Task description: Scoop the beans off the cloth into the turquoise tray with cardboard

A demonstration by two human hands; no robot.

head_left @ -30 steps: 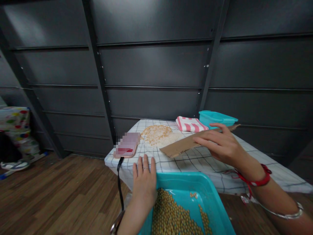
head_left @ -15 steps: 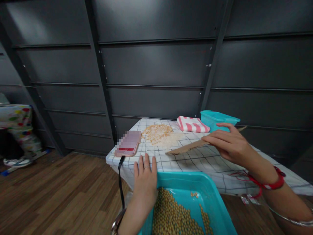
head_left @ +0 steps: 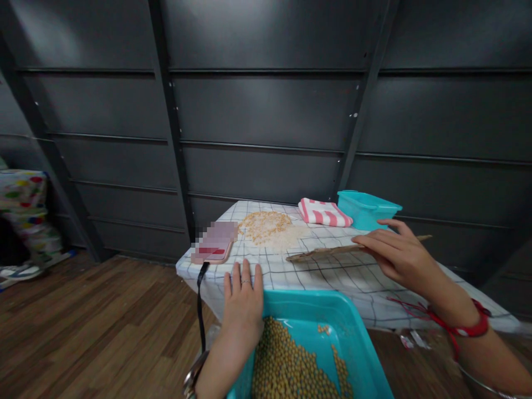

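Observation:
My left hand point(head_left: 243, 299) grips the far left rim of a turquoise tray point(head_left: 351, 338) that holds a heap of soybeans point(head_left: 286, 368); the tray sits against the near edge of the table. My right hand point(head_left: 394, 252) holds a strip of brown cardboard point(head_left: 324, 252) almost flat, just above the checked tablecloth point(head_left: 332, 274). The strip's free end points left toward a pile of pale grains point(head_left: 270, 228) spread on the cloth.
A pink phone point(head_left: 214, 244) with a black cable point(head_left: 200, 305) lies at the table's left corner. A red-and-white striped cloth point(head_left: 324, 212) and a small turquoise tub point(head_left: 368, 209) stand at the back. Dark metal panels form the wall behind; colourful bags point(head_left: 22, 213) sit at far left.
My right hand has drawn the cardboard to the right and tipped it from slanted to nearly flat over the cloth. My left hand has stayed on the tray rim.

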